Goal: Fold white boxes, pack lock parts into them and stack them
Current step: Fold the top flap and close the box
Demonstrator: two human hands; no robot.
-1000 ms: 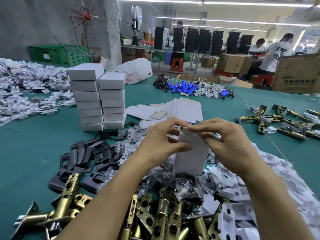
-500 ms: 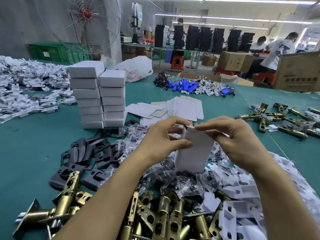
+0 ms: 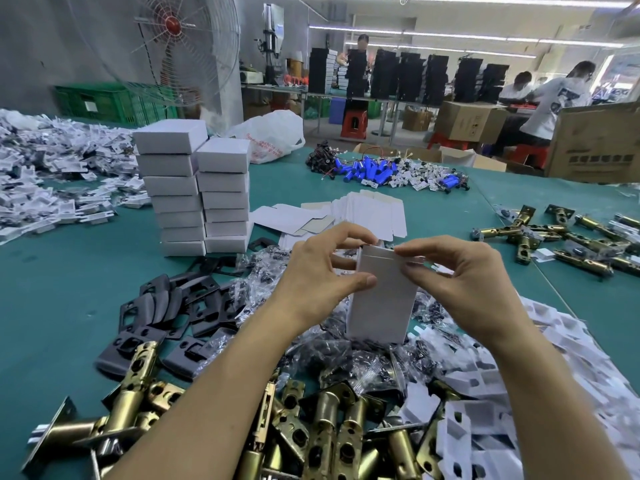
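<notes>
Small plain white cardboard box [image 3: 381,299] held upright, tall side up, above pile of clear bags w/ black screws [image 3: 363,358]. Top flap nearly closed. Left hand [image 3: 322,271] grips box's left edge, thumb on front; right hand [image 3: 460,282] pinches top right corner. Two stacks of closed white boxes [image 3: 201,188] behind on green table [image 3: 52,306].

White box [image 3: 381,306]: upright, centre, top flap tucked, pinched by L hand [image 3: 318,271] + R hand [image 3: 460,282]. 2 stacks of closed boxes [image 3: 194,188] at 10 o'clock. Flat blanks [image 3: 367,216] fanned at 12. Black strike plates [image 3: 166,306] at 9. Screw bags [image 3: 363,362] under box. Brass latches [image 3: 329,438] at 6, more at 3. White inserts [image 3: 485,375] at 4.
</notes>
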